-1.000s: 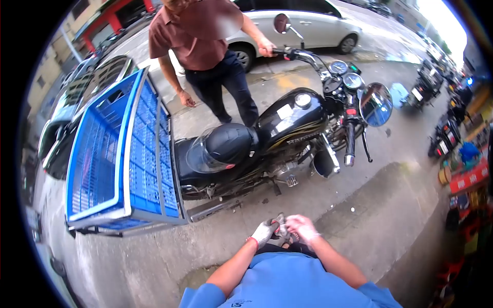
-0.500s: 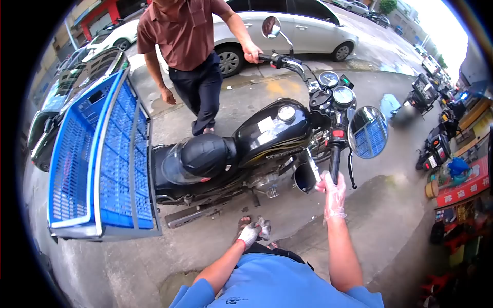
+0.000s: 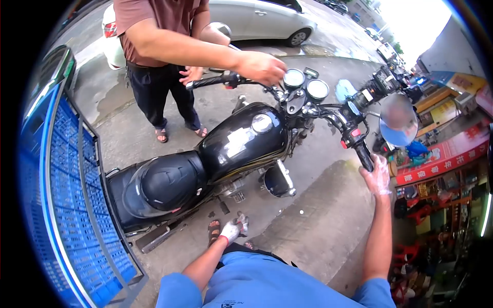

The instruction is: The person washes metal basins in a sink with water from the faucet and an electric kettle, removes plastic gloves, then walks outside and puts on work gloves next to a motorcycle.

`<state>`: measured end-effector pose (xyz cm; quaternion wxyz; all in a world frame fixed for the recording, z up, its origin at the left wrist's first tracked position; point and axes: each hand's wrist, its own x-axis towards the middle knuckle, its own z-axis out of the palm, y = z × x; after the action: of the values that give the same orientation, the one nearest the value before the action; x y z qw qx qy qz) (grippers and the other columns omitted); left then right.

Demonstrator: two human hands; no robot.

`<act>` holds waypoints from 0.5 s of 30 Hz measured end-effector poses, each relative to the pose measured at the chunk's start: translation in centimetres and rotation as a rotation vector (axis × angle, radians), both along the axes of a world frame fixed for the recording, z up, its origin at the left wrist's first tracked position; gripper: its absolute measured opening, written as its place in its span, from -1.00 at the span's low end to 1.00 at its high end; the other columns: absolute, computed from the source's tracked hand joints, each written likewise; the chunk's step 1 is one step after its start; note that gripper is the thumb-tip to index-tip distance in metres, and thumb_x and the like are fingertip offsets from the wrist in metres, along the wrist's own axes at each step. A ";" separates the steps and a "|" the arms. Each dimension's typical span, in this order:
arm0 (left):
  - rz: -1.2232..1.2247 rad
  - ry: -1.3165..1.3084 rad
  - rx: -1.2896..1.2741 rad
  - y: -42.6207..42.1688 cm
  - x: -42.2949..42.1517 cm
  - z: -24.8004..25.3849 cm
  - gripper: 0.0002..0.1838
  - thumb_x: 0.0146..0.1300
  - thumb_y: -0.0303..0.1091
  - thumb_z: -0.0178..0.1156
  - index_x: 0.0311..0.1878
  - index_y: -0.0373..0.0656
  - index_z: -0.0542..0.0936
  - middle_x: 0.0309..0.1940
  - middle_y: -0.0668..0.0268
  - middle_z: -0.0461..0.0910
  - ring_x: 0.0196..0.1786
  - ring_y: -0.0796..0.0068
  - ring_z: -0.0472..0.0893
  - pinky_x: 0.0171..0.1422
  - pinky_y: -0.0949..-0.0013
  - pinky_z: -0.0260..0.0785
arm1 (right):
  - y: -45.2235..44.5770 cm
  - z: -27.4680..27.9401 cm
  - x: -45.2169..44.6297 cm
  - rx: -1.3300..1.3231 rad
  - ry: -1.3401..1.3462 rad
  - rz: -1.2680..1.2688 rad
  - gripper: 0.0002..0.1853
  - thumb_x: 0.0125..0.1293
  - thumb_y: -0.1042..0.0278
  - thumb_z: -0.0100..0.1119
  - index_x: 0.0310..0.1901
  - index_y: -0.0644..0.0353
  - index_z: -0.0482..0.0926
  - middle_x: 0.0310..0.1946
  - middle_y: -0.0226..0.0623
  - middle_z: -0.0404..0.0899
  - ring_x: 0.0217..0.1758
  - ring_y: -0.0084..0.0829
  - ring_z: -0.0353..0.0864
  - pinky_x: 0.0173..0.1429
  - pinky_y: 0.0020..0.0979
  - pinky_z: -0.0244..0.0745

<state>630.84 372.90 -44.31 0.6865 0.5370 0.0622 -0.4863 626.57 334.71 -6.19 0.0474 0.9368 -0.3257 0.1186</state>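
Observation:
My right hand [image 3: 377,176], in a thin clear plastic glove, is closed round the end of the near black handlebar grip [image 3: 364,155] of a black motorcycle. Low in front of my body, my left hand [image 3: 230,232] wears a white work glove and pinches a crumpled grey-white cloth thing [image 3: 243,222], perhaps a second glove. The fuel tank [image 3: 245,134] lies between me and another person. That person's hand [image 3: 261,67] is over the bars beside the round gauges [image 3: 294,78]. A black helmet [image 3: 167,183] rests on the seat.
A blue plastic crate [image 3: 77,205] in a metal frame is mounted behind the seat. The near mirror [image 3: 399,119] stands out above my right hand. A white car [image 3: 257,20] is parked beyond. Shop shelves and a red banner [image 3: 441,164] line the right side.
The other person let go of the far grip and reached over to the gauges. The handlebar has turned, my right hand still on its grip. My view shifted, bringing the shop side further in.

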 end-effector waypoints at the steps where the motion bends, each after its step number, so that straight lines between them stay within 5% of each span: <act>1: -0.023 -0.003 0.008 0.0 -0.1 -2.4 -0.76 0.14 -0.50 -0.05 -0.13 -0.33 0.45 -0.28 0.26 0.53 -0.22 0.44 0.54 -0.13 0.42 0.38 | -1.3 0.5 0.4 -0.049 0.049 0.000 -0.30 -0.09 0.10 0.24 0.10 0.29 0.35 0.11 0.04 0.28 0.17 -0.02 0.29 0.22 -0.14 0.22; 4: -0.129 -0.116 0.142 0.4 1.1 3.5 -0.74 0.14 -0.48 -0.04 -0.11 -0.35 0.45 -0.28 0.24 0.54 -0.20 0.43 0.55 -0.11 0.44 0.37 | -5.8 2.3 2.0 -0.028 0.190 -0.093 -0.14 -0.11 -0.01 0.27 0.19 0.37 0.25 0.18 0.11 0.23 0.26 -0.03 0.22 0.29 -0.21 0.18; 7: -0.205 -0.193 0.212 0.3 1.0 1.1 -0.72 0.13 -0.43 -0.01 -0.12 -0.39 0.45 -0.28 0.18 0.55 -0.18 0.39 0.55 -0.08 0.41 0.37 | -5.7 5.6 5.4 0.204 0.411 -0.036 -0.05 -0.18 0.00 0.31 0.21 0.42 0.18 0.13 0.20 0.28 0.22 0.01 0.28 0.27 -0.26 0.21; 12: -0.125 -0.141 0.166 0.6 -0.2 -2.7 -0.71 0.12 -0.38 0.01 -0.14 -0.40 0.45 -0.28 0.09 0.56 -0.18 0.32 0.57 -0.10 0.35 0.38 | -4.1 5.3 8.9 0.076 0.414 -0.085 -0.24 -0.12 0.10 0.23 0.10 0.43 0.30 -0.11 0.21 0.48 0.02 0.03 0.48 0.10 -0.19 0.37; 15: -0.213 -0.230 0.269 1.2 0.3 0.3 -0.75 0.18 -0.32 0.00 -0.19 -0.32 0.48 -0.34 0.21 0.54 -0.17 0.42 0.50 -0.08 0.37 0.29 | -3.4 5.4 9.6 0.087 0.429 -0.166 -0.35 -0.11 0.13 0.20 0.01 0.42 0.40 -0.14 0.19 0.51 -0.03 0.02 0.51 0.05 -0.17 0.41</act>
<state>631.15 374.14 -44.02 0.5558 0.6793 -0.0093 -0.4792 636.13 331.30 -0.75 0.0845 0.9117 -0.3890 -0.1015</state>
